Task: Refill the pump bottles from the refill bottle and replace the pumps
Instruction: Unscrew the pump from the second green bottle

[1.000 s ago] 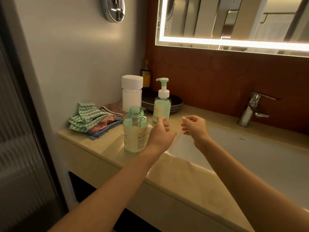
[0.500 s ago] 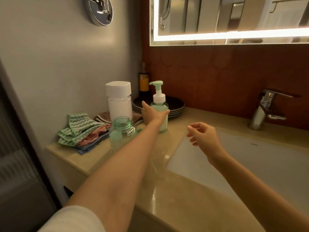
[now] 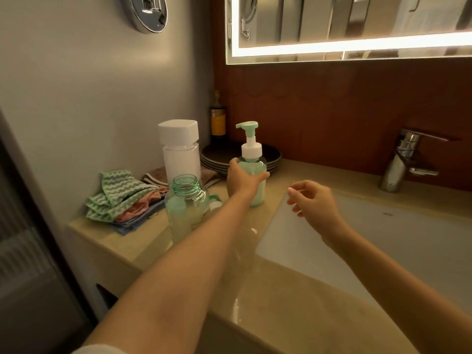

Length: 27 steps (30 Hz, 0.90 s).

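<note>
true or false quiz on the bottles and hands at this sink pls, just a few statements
1. The left hand grips the pale green plastic pump bottle. True.
2. The clear green-tinted bottle nearest the camera is capped. False: its threaded neck is open.
3. The right hand holds a pump. False: it holds nothing, above the white sink.
4. The green-and-white pump sits on the gripped bottle. True.
5. Dark round plates are stacked behind that bottle. True.

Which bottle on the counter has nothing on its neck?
The front clear bottle with the bare green threaded neck. The white bottle is capped; the pump bottle in the left hand has its pump.
</note>
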Available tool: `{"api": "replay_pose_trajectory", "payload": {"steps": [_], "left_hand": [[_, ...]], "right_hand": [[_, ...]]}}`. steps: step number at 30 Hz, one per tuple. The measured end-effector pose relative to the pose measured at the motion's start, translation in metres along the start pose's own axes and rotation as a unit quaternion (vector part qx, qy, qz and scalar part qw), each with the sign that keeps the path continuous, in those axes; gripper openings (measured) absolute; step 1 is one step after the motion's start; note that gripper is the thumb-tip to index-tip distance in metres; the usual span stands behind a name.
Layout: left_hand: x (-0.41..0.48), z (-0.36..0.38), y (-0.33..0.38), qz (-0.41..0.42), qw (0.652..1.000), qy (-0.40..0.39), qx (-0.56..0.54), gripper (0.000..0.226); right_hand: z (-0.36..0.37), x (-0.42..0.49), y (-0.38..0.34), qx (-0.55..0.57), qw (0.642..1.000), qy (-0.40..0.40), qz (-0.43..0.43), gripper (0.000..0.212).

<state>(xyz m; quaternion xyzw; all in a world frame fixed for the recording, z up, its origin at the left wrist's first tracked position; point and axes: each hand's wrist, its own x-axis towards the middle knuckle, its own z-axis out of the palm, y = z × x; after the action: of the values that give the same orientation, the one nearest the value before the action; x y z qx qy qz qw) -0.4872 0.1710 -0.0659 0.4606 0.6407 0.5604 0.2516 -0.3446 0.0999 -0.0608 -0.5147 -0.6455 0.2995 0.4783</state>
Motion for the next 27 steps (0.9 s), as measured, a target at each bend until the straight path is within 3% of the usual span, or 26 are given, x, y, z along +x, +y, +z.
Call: {"api": "replay_pose_trajectory", "payload": {"steps": [4,14,20,24,27], "left_hand": [[-0.031,-0.007,0.003,0.018,0.998,-0.057,0.002,0.086],[-0.124,-0.05,0.03,0.112,0.982,-0.15,-0.027,0.071],[-0.172,-0.079,0.022,0.113,0.976,-0.18,-0.045,0.072],[-0.187,-0.089,0.007,0.105,0.975,-0.191,-0.047,0.072],[-0.189,-0.091,0.004,0.119,0.974,-0.19,-0.028,0.074]], "right_hand": [[-0.003,-0.004,-0.016,-0.021,0.998,0.034,-0.042,0.018],[-0.013,-0.035,-0.065,-0.098,0.987,0.094,-0.085,0.067],[-0.012,-0.074,-0.083,-0.124,0.985,0.059,-0.101,0.05],[-0.013,-0.096,-0.08,-0.053,0.996,-0.019,-0.075,0.045],[-0.016,-0.104,-0.079,-0.006,0.997,-0.031,-0.073,0.039]]}}
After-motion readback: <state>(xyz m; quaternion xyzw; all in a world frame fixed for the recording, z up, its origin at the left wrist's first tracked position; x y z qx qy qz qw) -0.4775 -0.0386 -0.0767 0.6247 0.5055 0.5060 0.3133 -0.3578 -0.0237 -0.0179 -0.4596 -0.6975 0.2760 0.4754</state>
